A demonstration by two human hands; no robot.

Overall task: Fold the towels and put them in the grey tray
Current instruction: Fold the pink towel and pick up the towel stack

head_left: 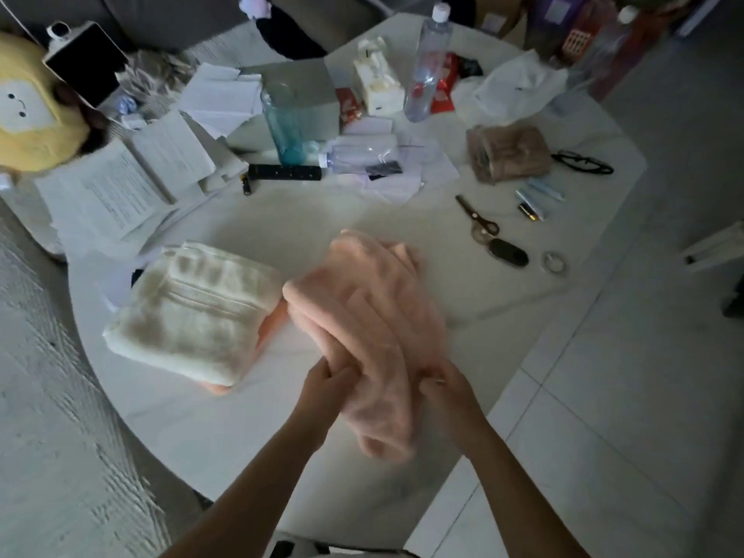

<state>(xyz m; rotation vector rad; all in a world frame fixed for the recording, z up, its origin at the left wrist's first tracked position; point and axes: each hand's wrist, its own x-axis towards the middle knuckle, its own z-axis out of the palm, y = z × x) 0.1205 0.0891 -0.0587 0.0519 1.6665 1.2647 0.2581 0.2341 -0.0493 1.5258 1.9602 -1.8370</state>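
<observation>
A pink towel (pixel 362 316) lies bunched and blurred over the middle of the white round table (pixel 282 219). My left hand (pixel 328 382) grips its near left edge with curled fingers. On the right side, my right hand (pixel 441 386) pinches the towel's near edge. To the left sits a folded cream towel (pixel 193 312), stacked on another folded pink towel (pixel 271 326) whose edge peeks out beneath. No grey tray shows clearly.
The far half of the table holds papers (pixel 120 187), a teal bottle (pixel 284 118), clear bottles (pixel 428 62), a tissue box (pixel 376 80) and a black power strip (pixel 284 172). Scissors (pixel 477 219), keys (pixel 509 251) and glasses (pixel 581 163) lie at right. Tiled floor is at right.
</observation>
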